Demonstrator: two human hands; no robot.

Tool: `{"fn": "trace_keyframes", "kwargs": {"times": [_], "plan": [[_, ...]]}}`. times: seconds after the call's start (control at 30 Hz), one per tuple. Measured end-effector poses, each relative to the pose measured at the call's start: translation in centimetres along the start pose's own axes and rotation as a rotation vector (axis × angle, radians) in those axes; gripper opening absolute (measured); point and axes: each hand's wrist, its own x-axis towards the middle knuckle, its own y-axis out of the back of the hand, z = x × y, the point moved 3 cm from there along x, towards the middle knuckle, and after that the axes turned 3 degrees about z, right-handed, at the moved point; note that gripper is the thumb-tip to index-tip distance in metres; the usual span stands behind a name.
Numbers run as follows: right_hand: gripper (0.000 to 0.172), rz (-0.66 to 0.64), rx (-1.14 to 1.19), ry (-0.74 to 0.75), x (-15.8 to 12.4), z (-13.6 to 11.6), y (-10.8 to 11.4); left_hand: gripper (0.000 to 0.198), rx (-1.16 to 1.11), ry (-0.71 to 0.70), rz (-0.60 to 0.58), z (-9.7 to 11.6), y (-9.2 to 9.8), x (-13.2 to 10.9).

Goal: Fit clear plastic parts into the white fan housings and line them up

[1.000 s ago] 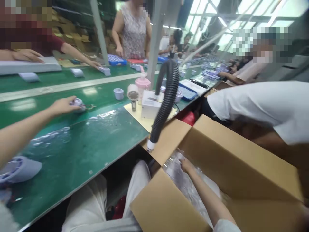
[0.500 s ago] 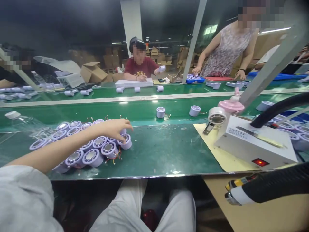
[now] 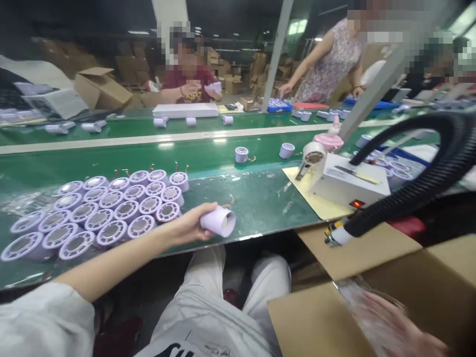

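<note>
My left hand [image 3: 191, 224] is closed around a lilac cylindrical fan housing [image 3: 218, 221], held tilted above the bench's front edge with its hollow end toward the right. Thin wires stick up behind it. Left of that hand, several similar lilac housings [image 3: 126, 209] with round metal centres stand in rows on the green bench. At the lower right, my right hand [image 3: 394, 317] is inside an open cardboard box [image 3: 303, 317], against clear crinkled plastic [image 3: 359, 302]. Motion smears its fingers, and whether they grip the plastic is unclear.
A white box-shaped device [image 3: 351, 181] with a lit red switch sits on yellow card. A black ribbed hose [image 3: 401, 213] arches over the right side. Two lilac housings [image 3: 241, 154] stand on the green belt. Co-workers [image 3: 189, 74] are across the line.
My left hand has lifted a lilac housing away from the group and brought it right and nearer me. My right hand and the cardboard box have come into view as the camera turned.
</note>
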Motion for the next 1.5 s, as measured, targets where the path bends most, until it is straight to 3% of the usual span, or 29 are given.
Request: {"fn": "trace_keyframes", "kwargs": {"times": [0.07,0.13,0.2,0.27,0.4,0.5,0.63,0.77,0.9,1.0,1.1,1.2,1.27,1.5], "plan": [[0.05,-0.148,0.051,0.151,-2.4,-3.3,-1.4,0.055,-0.372,0.137,-0.196,-1.0,-4.8,-0.3],[0.049,-0.235,-0.131,0.338,-3.5,-7.5,-3.5,0.047,-0.542,0.19,-0.332,-1.4,-8.6,-0.4],[0.049,-0.167,-0.318,0.492,-3.2,-11.0,-5.5,0.039,-0.522,0.152,-0.398,-1.3,-10.9,-0.3],[0.05,-0.104,-0.447,0.515,-2.2,-12.8,-6.8,0.03,-0.363,0.053,-0.422,-0.7,-11.8,-0.1],[0.028,-0.2,-0.392,0.445,-1.0,-12.7,-7.9,0.016,0.1,-0.346,-0.331,1.2,-11.2,-0.4],[0.001,-0.291,-0.164,0.35,-0.9,-12.3,-7.9,0.023,0.23,-0.453,-0.197,1.3,-10.8,-1.0],[0.026,-0.238,0.119,0.163,-0.8,-12.4,-7.8,0.049,0.186,-0.472,-0.079,-0.2,-11.2,-1.0],[0.029,-0.142,0.263,0.058,-0.6,-12.0,-7.3,0.072,0.196,-0.556,-0.167,-1.2,-11.9,-0.7],[0.029,-0.143,0.46,-0.028,-0.3,-11.3,-6.9,0.075,0.033,-0.455,-0.307,-1.1,-12.1,-0.6],[0.03,-0.15,0.574,-0.031,-0.4,-11.1,-6.8,0.071,-0.128,-0.336,-0.351,-0.9,-12.3,-0.9],[0.015,-0.191,0.428,0.188,-0.9,-11.3,-6.7,0.067,-0.302,-0.219,-0.338,-0.9,-12.5,-1.1],[0.04,-0.193,0.115,0.415,-1.7,-11.4,-6.8,0.067,-0.394,-0.106,-0.348,-1.2,-12.7,-1.3],[0.04,-0.183,0.032,0.452,-2.1,-11.2,-6.8,0.07,-0.392,-0.052,-0.383,-1.3,-12.7,-1.4],[0.044,-0.25,0.142,0.269,-2.5,-10.8,-6.7,0.077,-0.389,-0.195,-0.454,-1.0,-12.6,-1.6]]}}
